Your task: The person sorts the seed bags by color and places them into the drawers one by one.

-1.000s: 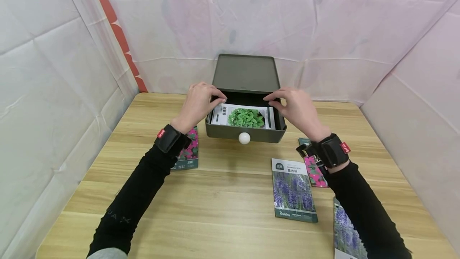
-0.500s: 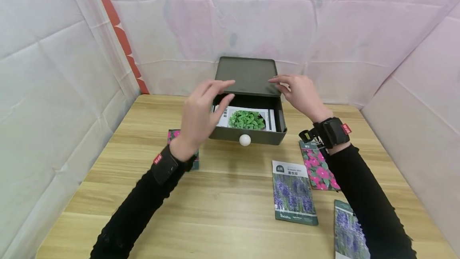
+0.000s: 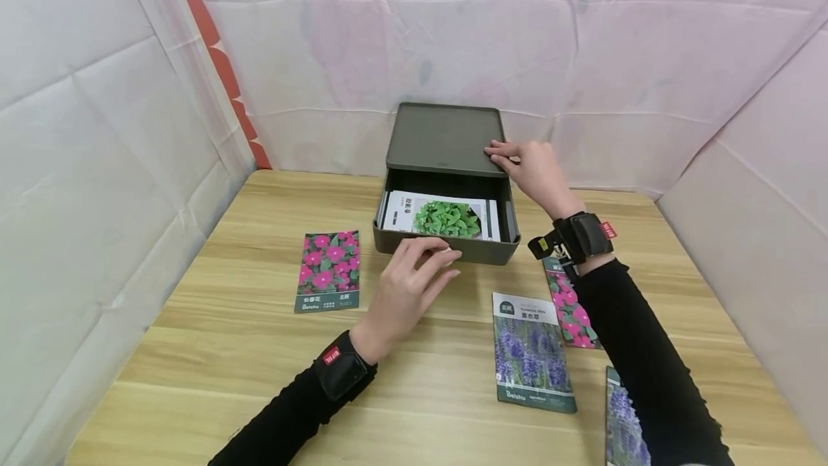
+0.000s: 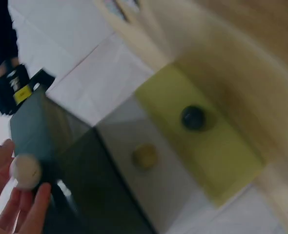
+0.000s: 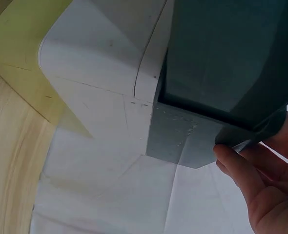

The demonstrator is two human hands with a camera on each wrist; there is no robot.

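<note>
A dark green drawer box stands at the back of the wooden table. Its drawer is pulled out toward me, and a seed packet with green leaves lies inside. My left hand is at the drawer front, its fingertips pinching the white knob, which is hidden in the head view. My right hand holds the box's near right top corner, fingers on the lid. In the right wrist view the thumb of that hand presses the side of the box.
A pink-flower seed packet lies left of the drawer. A lavender packet lies in front of it on the right, another pink one partly under my right forearm, and one more lavender packet at the bottom right. White fabric walls close in the table.
My left hand came off the drawer rim and dropped to the knob on the drawer front. My right hand moved from the drawer rim up to the box's top right corner.
</note>
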